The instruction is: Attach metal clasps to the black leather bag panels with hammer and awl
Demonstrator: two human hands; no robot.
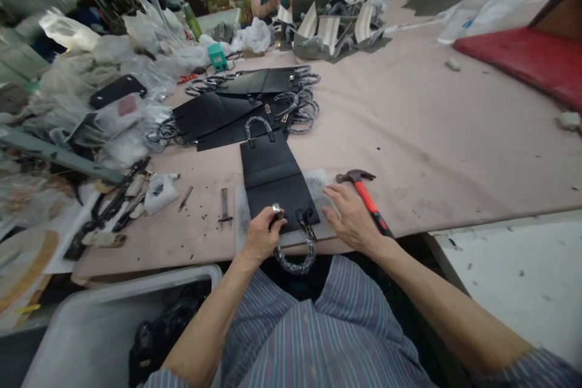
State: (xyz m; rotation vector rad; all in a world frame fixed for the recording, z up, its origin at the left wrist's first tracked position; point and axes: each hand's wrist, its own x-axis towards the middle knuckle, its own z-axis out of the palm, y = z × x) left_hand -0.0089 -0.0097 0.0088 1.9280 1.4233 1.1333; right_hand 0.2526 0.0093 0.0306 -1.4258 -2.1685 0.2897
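A black leather bag panel [273, 179] with a wrapped handle at each end lies on a grey work pad [321, 185] at the table's near edge. My left hand [261, 233] is closed around a small metal punch tool [276, 210], held upright at the panel's near left corner. My right hand [348, 215] lies flat with fingers spread on the pad, just right of the panel. The near handle [295, 260] hangs over the table edge. A red-handled hammer [364, 191] lies beside my right hand.
A stack of similar black panels with handles [245, 109] lies farther back. Small tools [224, 206] and plastic bags [122, 91] crowd the left side. A grey bin [113, 315] stands below left. A red mat [522, 57] is far right. Another person sits across the table.
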